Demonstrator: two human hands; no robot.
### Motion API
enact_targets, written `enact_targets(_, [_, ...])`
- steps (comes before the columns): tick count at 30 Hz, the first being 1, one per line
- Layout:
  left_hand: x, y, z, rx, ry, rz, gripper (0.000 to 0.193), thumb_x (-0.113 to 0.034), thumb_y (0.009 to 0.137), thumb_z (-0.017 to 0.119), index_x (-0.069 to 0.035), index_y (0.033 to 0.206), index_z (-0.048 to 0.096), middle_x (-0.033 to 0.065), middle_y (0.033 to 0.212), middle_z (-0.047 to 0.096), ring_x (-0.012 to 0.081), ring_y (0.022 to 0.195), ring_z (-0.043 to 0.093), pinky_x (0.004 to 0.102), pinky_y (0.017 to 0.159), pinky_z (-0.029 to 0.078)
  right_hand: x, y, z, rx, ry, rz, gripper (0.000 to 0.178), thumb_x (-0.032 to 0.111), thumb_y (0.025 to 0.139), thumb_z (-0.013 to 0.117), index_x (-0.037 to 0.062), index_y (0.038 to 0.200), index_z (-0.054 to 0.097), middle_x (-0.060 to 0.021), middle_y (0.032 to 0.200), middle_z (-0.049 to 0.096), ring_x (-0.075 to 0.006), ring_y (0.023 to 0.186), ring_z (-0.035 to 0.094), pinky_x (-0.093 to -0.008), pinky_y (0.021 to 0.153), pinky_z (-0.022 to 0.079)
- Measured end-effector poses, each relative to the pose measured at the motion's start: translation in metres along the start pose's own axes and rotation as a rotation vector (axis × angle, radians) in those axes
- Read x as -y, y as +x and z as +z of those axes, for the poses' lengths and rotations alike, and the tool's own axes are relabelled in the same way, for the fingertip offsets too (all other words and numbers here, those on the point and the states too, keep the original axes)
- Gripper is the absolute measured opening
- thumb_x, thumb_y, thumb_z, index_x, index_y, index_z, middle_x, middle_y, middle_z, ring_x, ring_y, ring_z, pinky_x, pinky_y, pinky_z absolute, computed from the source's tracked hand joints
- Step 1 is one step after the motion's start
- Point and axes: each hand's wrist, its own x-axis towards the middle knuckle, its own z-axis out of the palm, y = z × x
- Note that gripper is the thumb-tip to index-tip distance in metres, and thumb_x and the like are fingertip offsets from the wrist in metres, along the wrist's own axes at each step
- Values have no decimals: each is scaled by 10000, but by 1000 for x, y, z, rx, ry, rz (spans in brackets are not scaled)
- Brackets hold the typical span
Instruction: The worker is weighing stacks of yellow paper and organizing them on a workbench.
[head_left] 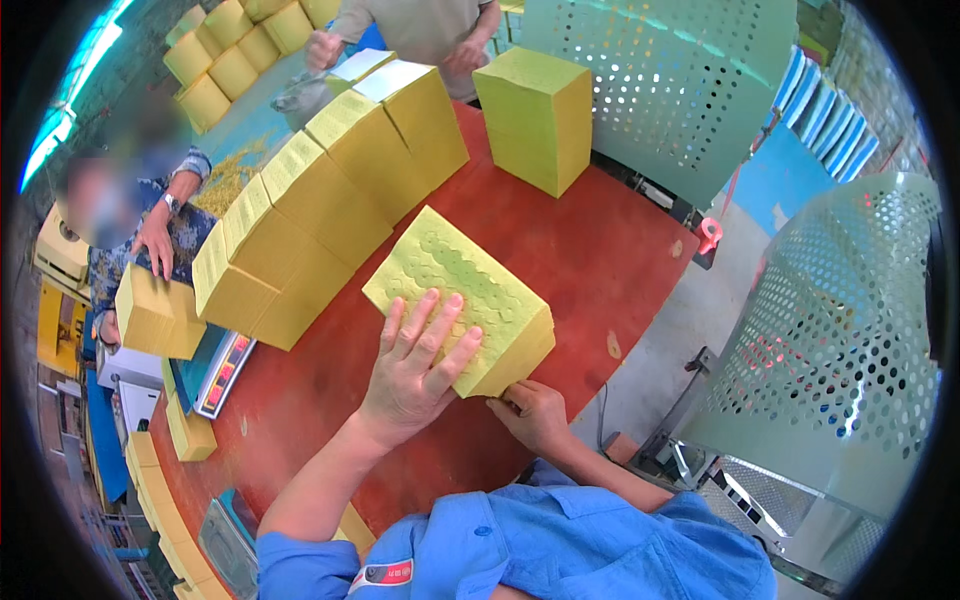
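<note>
A thick block of stacked yellow paper (pixel 478 268), its top sheet marked with rounded pressed shapes, rests on the red table in front of me. My left hand (pixel 415 360) lies on the top face, fingers spread and stretched out. At the block's lower near corner is my right hand (pixel 530 412), its thumb and fingers closed on the bottom edge. The undersides of the right fingers are partly hidden. Beyond, another yellow paper block (pixel 535 120) stands upright near the far edge.
A curved row of yellow blocks (pixel 310 215) lines the red table's (pixel 630 280) far left. Beside it is a scale (pixel 222 375). At left a co-worker's hand (pixel 155 238) rests on a block; another person stands behind. Perforated green metal guards (pixel 800 340) rise at right.
</note>
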Motion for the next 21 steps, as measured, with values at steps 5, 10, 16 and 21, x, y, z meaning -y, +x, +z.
enact_targets(5, [57,48,48,-2,-108,-68,706,-177,770,761,-155,1401,445,150,1480,413,376,1378,379,567,1154,248,-30,74,3,-164,-230,16,201,185,792,730,37,721,615,-131,707,629,-308,631,637,-419,565,511])
enact_targets(10, [118,121,85,40,-116,-52,924,-201,638,860,-158,1441,405,111,1500,389,339,1397,353,548,1153,272,-60,163,-9,-245,-232,36,245,210,808,710,38,681,590,-132,688,627,-318,620,637,-426,564,508])
enact_targets(16, [156,158,110,69,-103,-30,976,-209,620,875,-169,1460,380,98,1520,358,326,1412,329,538,1161,274,-82,211,-14,-245,-277,36,255,228,822,700,45,687,585,-130,704,639,-320,628,642,-431,570,506])
enact_targets(21, [162,171,112,109,-88,-36,1004,-214,615,879,-172,1474,360,90,1529,346,333,1423,311,538,1165,266,-93,222,-8,-297,-300,10,250,245,840,691,56,712,588,-127,710,638,-324,628,637,-434,572,502])
